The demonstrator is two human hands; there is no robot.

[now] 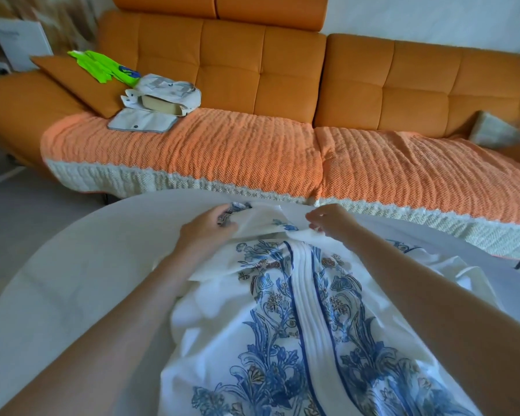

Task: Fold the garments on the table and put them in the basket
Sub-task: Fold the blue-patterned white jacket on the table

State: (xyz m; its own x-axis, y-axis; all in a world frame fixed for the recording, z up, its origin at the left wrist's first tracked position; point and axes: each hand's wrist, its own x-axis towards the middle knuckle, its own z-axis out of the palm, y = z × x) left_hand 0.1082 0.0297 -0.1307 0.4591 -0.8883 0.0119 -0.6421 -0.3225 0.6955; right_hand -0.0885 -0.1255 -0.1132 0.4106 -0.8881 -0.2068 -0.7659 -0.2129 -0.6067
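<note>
Two hands are working at the far end of one white garment (pixel 300 310) with a blue flower print, which is lying spread on the round white bench (pixel 81 280). The cloth is running from the far edge of the bench toward the camera, and its near part is being cut off by the bottom border, so its full shape is hard to tell. Another white piece with a bit of blue print is lying to the right under the right forearm, and it is not clear whether it belongs to the same garment.

The left hand (pixel 206 228) is clenching a bunched, patterned corner of the cloth, with the fingers curled around it and lifting it a little from the bench. The right hand (pixel 330 219) is bending its fingers down onto a raised fold of the same cloth (the fingertips are partly hiding the contact), so I cannot tell if it is pinching the fold or only touching it.

Behind the bench an orange sofa (pixel 282 70) is standing, with a knitted orange and cream cover (pixel 222 151) lying over its seat. On its left end an orange cushion (pixel 72 82) is leaning, with a bright green thing (pixel 102 66) on it. Beside it a pale bundle (pixel 168 91) is resting on a flat grey-edged pad (pixel 143 120); what it contains is too blurred to name.
</note>
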